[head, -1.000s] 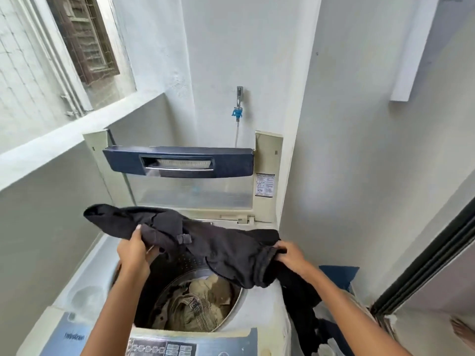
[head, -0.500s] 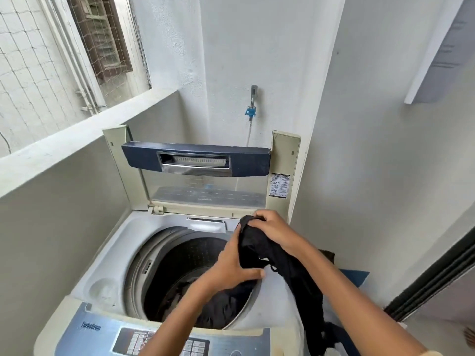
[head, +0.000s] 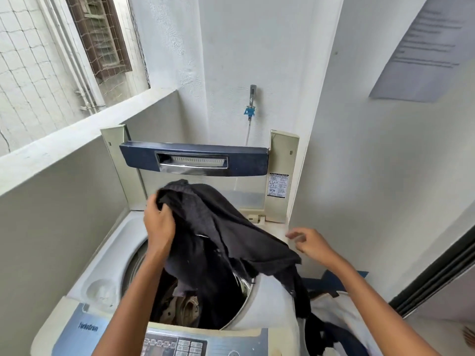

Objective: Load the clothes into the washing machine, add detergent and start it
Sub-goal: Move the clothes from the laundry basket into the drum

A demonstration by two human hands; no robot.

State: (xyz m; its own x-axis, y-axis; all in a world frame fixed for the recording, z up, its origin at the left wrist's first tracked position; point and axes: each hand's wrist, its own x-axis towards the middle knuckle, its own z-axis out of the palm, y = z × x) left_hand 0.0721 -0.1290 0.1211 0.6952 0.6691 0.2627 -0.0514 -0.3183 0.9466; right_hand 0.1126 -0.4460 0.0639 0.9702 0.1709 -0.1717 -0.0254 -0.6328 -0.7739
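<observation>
Left hand [head: 159, 224] is up at centre frame, grip clenched round the bunched top of the black garment [head: 218, 227], held above the drum mouth of the washing machine [head: 113, 253]. Right hand [head: 312, 244] sits centre right, grip released, fingers loose and spread, just clear of the cloth's right edge and holding nothing. The garment slopes down to the right: its lower folds drop into the drum, and a long tail spills over the tub's right rim, trailing down the machine's outer side toward the lower right corner. Khaki clothes [head: 183, 308] lie deep in the drum, bottom centre. The lid [head: 244, 160] stands upright behind, its blue bar right behind the raised cloth. A grey wall hugs the machine's left side, a white wall sits close on the right. The control panel [head: 180, 344] runs along the bottom edge beside the left forearm
</observation>
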